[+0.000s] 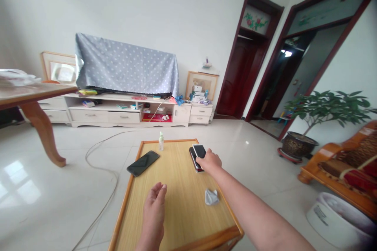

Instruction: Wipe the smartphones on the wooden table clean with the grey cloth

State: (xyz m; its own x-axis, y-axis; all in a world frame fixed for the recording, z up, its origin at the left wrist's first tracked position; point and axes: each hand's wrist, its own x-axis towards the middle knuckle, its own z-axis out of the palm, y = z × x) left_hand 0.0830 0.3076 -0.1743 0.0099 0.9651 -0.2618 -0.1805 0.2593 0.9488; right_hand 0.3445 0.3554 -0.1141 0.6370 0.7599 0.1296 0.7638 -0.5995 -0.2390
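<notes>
My right hand (209, 160) is closed on a white-framed phone (199, 150) with a dark screen, thumb and fingers gripping its near right side. Below that phone is a dark phone or case (193, 159), partly covered, at the right edge of the small wooden table (176, 188). My left hand (154, 208) hovers over the table's near left part, its fingers loosely bent and nothing seen in them. A large black phone (143, 163) lies across the left edge. Nearer me on the right sits a crumpled grey cloth (211, 197).
A small clear spray bottle (161, 141) stands at the table's far left. Beyond the tiled floor is a white TV cabinet (123, 115). A cable (116, 176) runs over the floor at left. To the right are a potted plant (299, 145), a wooden sofa (324, 168) and a white bin (332, 219).
</notes>
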